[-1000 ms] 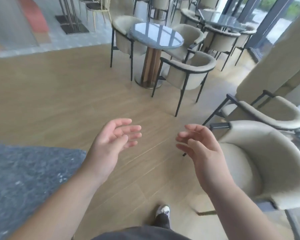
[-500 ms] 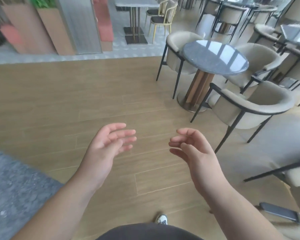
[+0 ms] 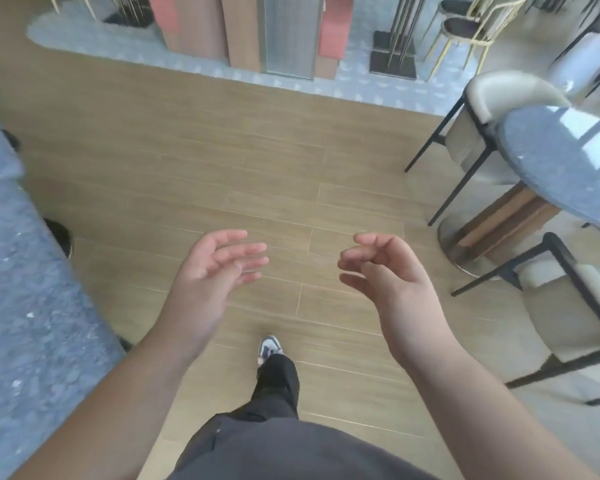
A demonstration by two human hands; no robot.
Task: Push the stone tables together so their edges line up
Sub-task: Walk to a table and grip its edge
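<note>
A grey speckled stone table fills the left edge of the head view, its top running from near to far. My left hand hovers over the wooden floor to the right of that table, fingers spread, holding nothing. My right hand is level with it, fingers loosely curled apart, also empty. Neither hand touches a table. A round grey stone table on a wood-and-metal pedestal stands at the right.
Cream armchairs with black frames flank the round table: one behind it, one in front. Wood and pink partition panels and gold-legged chairs stand at the far side. My shoe is on the floor below my hands.
The view has swung left: the round table and armchairs slid to the right edge, and the grey table on the left came further into view. My hands stayed raised and empty.
</note>
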